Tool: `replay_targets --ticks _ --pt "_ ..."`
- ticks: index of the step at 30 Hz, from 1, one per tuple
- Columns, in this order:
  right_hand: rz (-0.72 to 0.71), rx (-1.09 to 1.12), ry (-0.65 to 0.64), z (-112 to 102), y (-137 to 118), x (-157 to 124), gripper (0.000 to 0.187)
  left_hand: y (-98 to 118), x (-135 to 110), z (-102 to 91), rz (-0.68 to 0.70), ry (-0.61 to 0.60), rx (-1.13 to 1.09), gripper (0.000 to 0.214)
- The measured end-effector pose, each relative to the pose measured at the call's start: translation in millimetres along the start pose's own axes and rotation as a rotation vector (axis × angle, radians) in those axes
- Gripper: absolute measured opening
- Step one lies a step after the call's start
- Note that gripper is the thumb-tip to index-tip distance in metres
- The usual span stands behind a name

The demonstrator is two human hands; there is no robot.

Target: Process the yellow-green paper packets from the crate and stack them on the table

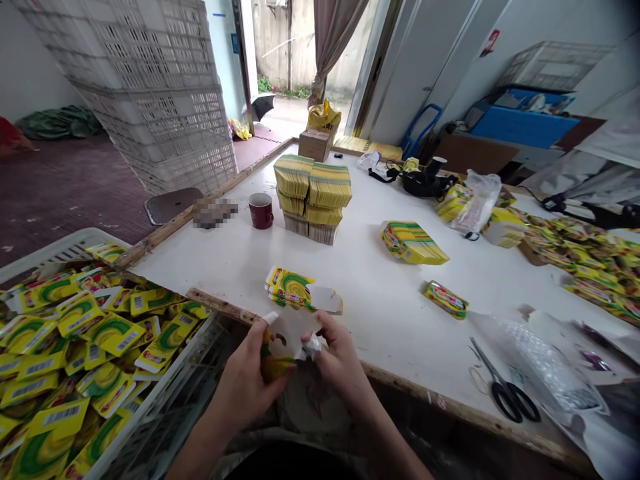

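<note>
Over the table's front edge, my left hand is closed around a small yellow-and-green cardboard box whose white inner side faces up. A white covering wraps one fingertip of that hand. My right hand pinches a small, shiny whitish piece beside the box's open end; its exact kind is unclear. Just beyond my hands, a few flattened yellow-and-green cartons lie stacked, with a white flap sticking out to the right.
At left stands a crate heaped with yellow cartons. Bundled cartons and a maroon mug stand further back. To the right lie a carton bundle, a single packet, black-handled scissors and bubble wrap.
</note>
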State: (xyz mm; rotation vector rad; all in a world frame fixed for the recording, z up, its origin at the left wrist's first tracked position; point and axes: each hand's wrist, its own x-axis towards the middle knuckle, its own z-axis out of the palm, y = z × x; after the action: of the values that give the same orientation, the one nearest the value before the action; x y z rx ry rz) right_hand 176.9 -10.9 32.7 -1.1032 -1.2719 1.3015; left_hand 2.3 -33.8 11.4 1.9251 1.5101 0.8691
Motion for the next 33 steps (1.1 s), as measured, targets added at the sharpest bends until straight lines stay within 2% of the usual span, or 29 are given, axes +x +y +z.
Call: replay_targets --ticks 1,3,5,7,8,10,13,15,20,24,27,29,31,33 --pt "0.054 0.045 -0.027 -1 -2 3 0.03 1 -2 1.5 0.036 -0.01 -0.042 0.066" --pt "0.211 0.302 -0.062 5 2 5 0.037 6 -6 6.0 0.07 0.019 -0.168 0.068" --pt "0.401 0.617 -0.117 20 12 2 0.038 11 -7 11.5 0.078 0.091 -0.257 0.07" --pt "0.531 0.815 -0.189 35 24 -3 0.04 14 -7 15.7 0.06 0.158 -0.261 0.074" --pt "0.55 0.863 -0.212 40 29 -6 0.042 14 -5 16.7 0.049 0.182 -0.253 0.077" --pt "0.491 0.888 -0.195 42 35 -11 0.045 11 -3 16.3 0.018 0.211 -0.251 0.079" --pt "0.311 0.787 -0.131 29 35 -11 0.046 3 1 13.1 -0.003 0.215 -0.219 0.075" --pt "0.247 0.687 -0.112 19 32 -9 0.043 0 2 12.6 0.029 0.198 -0.156 0.068" --pt "0.255 0.456 -0.123 11 26 -1 0.033 4 3 19.4 0.21 0.092 -0.048 0.051" --pt "0.285 0.355 -0.204 12 25 4 0.037 9 5 19.8 0.185 0.054 0.05 0.047" --pt "0.138 0.297 -0.219 10 21 2 0.054 9 8 16.8 0.076 -0.002 0.077 0.048" --pt "-0.002 0.144 -0.246 9 18 -2 0.059 6 10 17.2 0.001 -0.065 0.054 0.054" --pt "-0.142 -0.09 -0.288 9 16 -7 0.055 2 11 20.1 0.022 -0.08 0.053 0.057" --pt "-0.248 -0.27 -0.288 8 18 -10 0.054 -3 11 22.8 0.089 -0.044 0.078 0.059"
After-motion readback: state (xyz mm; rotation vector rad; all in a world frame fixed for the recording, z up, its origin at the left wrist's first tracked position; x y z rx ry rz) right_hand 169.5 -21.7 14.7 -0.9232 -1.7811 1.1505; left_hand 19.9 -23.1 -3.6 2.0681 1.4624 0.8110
